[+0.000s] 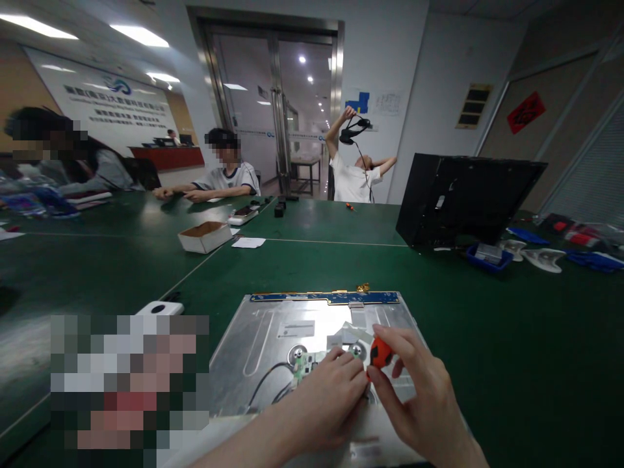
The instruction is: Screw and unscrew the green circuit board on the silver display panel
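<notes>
Monitor [463, 201], open box [199, 244] beyond metal panel [234, 377]

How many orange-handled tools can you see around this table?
2: the held tool in the right hand, and the far tool on the green table, left of the black monitor. Others may be hidden behind it.

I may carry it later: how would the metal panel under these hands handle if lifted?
The metal panel is probably stiff, its sheet lying flat. Its smooth, shiny face may feel slippery. The exposed blue circuit strip along its far edge looks fragile.
</notes>
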Motion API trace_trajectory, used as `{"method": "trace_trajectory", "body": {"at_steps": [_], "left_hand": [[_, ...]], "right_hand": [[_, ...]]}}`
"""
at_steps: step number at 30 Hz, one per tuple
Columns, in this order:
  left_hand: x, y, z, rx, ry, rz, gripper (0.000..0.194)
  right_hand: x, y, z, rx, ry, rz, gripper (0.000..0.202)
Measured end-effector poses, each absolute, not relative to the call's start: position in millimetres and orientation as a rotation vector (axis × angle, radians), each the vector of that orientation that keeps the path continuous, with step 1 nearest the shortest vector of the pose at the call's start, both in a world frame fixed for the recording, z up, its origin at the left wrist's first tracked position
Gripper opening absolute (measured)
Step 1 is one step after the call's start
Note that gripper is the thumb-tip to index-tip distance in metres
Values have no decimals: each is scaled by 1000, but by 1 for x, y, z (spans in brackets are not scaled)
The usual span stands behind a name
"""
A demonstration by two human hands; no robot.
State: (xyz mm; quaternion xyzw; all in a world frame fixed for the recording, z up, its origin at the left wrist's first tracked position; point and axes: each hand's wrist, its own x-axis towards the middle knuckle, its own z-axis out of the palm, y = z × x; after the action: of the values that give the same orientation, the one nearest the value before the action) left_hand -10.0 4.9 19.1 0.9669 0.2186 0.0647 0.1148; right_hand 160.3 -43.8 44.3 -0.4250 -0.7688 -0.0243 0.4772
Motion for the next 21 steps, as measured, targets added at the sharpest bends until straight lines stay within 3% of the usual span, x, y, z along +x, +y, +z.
{"method": "trace_trajectory", "body": {"at_steps": [6, 15, 21], "left_hand": [[-10, 4, 20, 2827, 653, 167, 29], [-11, 5, 16, 2841, 658, 174, 23], [-10, 5, 21, 2816, 669, 193, 21]], "right_hand": [[160, -45, 45, -999, -1901, -44, 49], [159, -41, 44, -987, -1864, -158, 33], [160, -44, 45, -1025, -1899, -68, 41]]}}
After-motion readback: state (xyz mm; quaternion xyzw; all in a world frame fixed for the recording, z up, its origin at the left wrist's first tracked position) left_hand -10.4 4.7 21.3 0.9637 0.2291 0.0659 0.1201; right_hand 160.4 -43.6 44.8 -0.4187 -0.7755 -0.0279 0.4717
